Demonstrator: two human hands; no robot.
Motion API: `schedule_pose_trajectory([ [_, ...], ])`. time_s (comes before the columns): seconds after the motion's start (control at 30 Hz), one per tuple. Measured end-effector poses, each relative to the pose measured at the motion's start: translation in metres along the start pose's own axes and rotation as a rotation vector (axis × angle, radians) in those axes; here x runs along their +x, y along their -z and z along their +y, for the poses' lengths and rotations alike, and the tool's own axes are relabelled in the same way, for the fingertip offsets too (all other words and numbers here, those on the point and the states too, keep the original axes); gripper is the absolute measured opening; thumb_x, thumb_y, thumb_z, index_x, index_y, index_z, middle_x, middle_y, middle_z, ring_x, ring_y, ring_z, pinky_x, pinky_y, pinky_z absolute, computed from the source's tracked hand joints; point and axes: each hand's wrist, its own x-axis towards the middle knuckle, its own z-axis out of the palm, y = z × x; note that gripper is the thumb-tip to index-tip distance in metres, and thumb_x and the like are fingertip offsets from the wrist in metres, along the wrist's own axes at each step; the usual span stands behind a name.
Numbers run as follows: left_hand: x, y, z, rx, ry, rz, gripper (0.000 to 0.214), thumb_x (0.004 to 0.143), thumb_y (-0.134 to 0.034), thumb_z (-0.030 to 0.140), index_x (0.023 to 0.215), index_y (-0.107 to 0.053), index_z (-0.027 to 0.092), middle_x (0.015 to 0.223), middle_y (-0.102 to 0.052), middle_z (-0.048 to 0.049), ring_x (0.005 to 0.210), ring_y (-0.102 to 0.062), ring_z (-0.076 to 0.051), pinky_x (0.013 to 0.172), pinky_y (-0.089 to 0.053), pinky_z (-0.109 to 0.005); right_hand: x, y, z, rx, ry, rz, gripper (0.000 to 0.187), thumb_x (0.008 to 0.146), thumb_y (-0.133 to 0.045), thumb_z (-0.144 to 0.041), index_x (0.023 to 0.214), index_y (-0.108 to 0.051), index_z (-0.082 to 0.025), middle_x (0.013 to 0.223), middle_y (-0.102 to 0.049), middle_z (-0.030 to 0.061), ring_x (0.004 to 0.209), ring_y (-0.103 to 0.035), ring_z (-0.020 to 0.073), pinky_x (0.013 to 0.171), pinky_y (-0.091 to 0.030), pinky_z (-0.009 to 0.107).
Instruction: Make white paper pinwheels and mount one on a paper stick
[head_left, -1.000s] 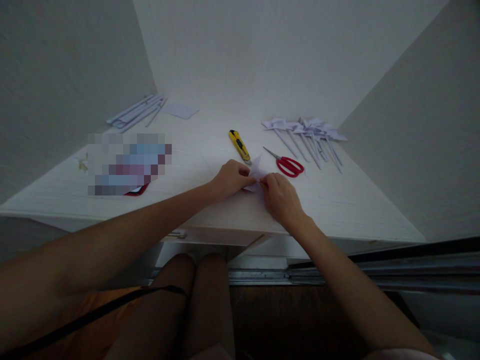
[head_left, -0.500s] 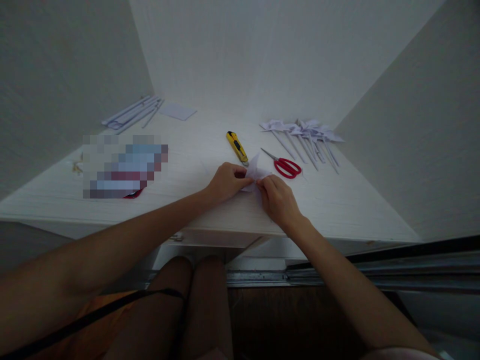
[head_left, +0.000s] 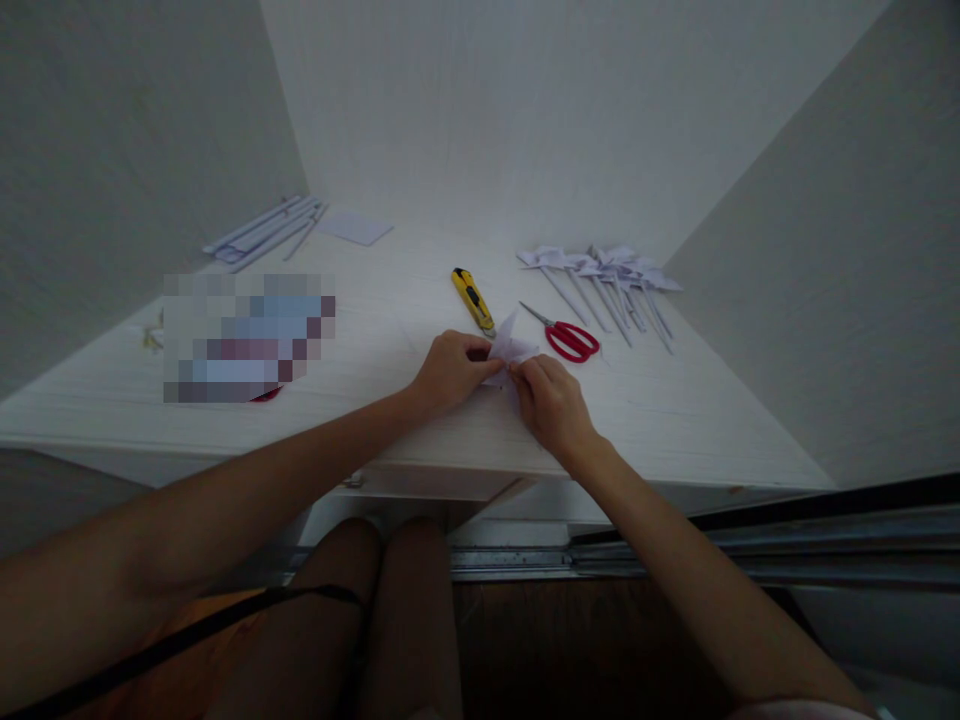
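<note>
A white paper pinwheel [head_left: 511, 342] with pointed folded blades is pinched between both hands, just above the desk near its front edge. My left hand [head_left: 448, 374] grips its left side, thumb and fingers closed on the paper. On the near right side, the fingertips of my right hand [head_left: 553, 400] press together close to the pinwheel's middle. My fingers cover its centre. Behind the left hand lies a yellow utility knife [head_left: 472, 300], its tip close to the paper. Scissors with red handles [head_left: 571, 342] rest just beyond the right hand.
Several paper pinwheels on sticks [head_left: 619, 270] lie in a row at the back right. Rolled paper sticks [head_left: 268, 230] and a flat paper sheet [head_left: 356, 227] are at the back left. A pixelated object [head_left: 251, 340] sits on the left. Walls enclose the white desk [head_left: 360, 435].
The view has shifted slightly. Both hands keep hold of the pinwheel in nearly the same place, with only small finger movement at its middle.
</note>
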Motion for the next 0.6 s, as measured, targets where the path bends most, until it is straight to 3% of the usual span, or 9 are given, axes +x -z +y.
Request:
schedule_pose_trajectory([
  [0.4,-0.002,0.0006,0.0069,0.104,-0.053,0.008,0.018,0.071,-0.057,0.025,0.071,-0.07,0.012,0.064,-0.067,-0.0015,0.061,-0.057,-0.013,0.055,-0.04,-0.021,0.0023,-0.0011,0.0015,0.001,-0.012,-0.034,0.024,0.086,-0.038,-0.012,0.074,-0.059,-0.014,0.068,-0.057,0.0082,0.067,-0.051,0.0186,0.063,-0.042,0.031],
  [0.6,-0.0026,0.0015,0.0077,0.109,-0.056,0.052,0.017,0.072,-0.058,0.023,0.077,-0.071,0.014,0.069,-0.069,-0.0022,0.062,-0.059,-0.012,0.058,-0.042,-0.021,0.0027,0.0011,0.0006,0.042,-0.041,0.068,0.016,0.087,-0.043,-0.022,0.089,-0.057,-0.014,0.077,-0.059,0.0086,0.074,-0.051,0.0192,0.069,-0.042,0.033],
])
